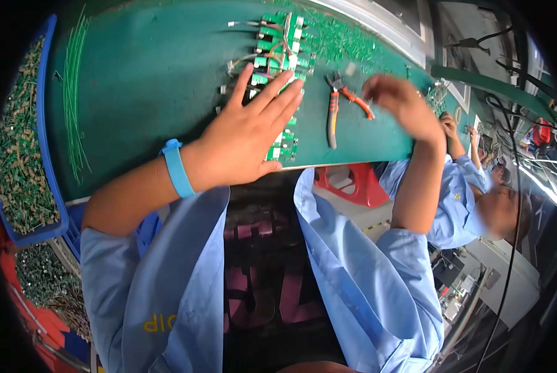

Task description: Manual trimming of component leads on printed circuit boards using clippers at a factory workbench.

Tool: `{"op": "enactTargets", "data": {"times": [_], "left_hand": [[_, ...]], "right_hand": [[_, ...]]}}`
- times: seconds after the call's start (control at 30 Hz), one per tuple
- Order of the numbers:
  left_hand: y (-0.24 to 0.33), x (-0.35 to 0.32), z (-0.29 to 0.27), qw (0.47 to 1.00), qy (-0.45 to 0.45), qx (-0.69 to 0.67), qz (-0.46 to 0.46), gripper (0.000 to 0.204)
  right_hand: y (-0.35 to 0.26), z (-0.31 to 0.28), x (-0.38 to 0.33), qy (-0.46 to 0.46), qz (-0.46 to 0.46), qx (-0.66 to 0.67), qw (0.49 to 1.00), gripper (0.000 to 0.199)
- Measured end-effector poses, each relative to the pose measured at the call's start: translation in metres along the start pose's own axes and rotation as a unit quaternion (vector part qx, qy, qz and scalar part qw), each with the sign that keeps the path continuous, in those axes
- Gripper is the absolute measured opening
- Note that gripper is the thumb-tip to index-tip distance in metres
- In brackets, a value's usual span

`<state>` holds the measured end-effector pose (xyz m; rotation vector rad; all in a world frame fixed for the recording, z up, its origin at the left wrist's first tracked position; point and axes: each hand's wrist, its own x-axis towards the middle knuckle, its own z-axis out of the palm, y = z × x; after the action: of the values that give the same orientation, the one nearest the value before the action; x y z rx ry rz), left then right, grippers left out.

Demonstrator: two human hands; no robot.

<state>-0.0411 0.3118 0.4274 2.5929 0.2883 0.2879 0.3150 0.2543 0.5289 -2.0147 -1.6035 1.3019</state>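
My left hand (250, 127), with a blue band on its wrist, lies with fingers spread over a row of small green circuit boards (283, 152). The palm and fingers hide the middle of the row. White connectors and thin wires stick out from the boards at its far end. To the right rest diagonal cutters (333, 115) with orange and grey handles, jaws pointing away from me and handles apart. My right hand (403, 102) hovers just right of them, its fingers bent and smeared by motion; whether anything is in them does not show.
Green board scraps (347, 40) litter the far side of the green mat (148, 81). Long thin green strips (76, 93) lie at the left, beside a blue bin (49, 180) full of small parts. Another person in a blue sleeve (459, 193) works at the right, near a red stool (368, 186).
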Motion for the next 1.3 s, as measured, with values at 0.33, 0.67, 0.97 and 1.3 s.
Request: {"op": "enactTargets", "data": {"times": [0.33,0.67,0.97,1.3], "left_hand": [[-0.004,0.008,-0.003,1.000,0.013,0.013,0.005,0.109],[-0.003,0.009,-0.006,1.000,0.002,0.018,0.004,0.108],[-0.008,0.013,-0.007,1.000,0.010,0.024,0.007,0.106],[-0.007,0.006,-0.009,1.000,0.016,-0.021,0.005,0.106]], "right_hand": [[-0.013,0.128,-0.068,-0.059,0.103,0.052,0.992,0.027],[-0.071,0.145,-0.076,0.029,0.091,-0.233,0.968,0.021],[-0.042,0.034,-0.028,0.069,0.141,-0.278,0.948,0.043],[0.054,-0.082,0.139,0.337,0.028,-0.434,0.835,0.044]]}}
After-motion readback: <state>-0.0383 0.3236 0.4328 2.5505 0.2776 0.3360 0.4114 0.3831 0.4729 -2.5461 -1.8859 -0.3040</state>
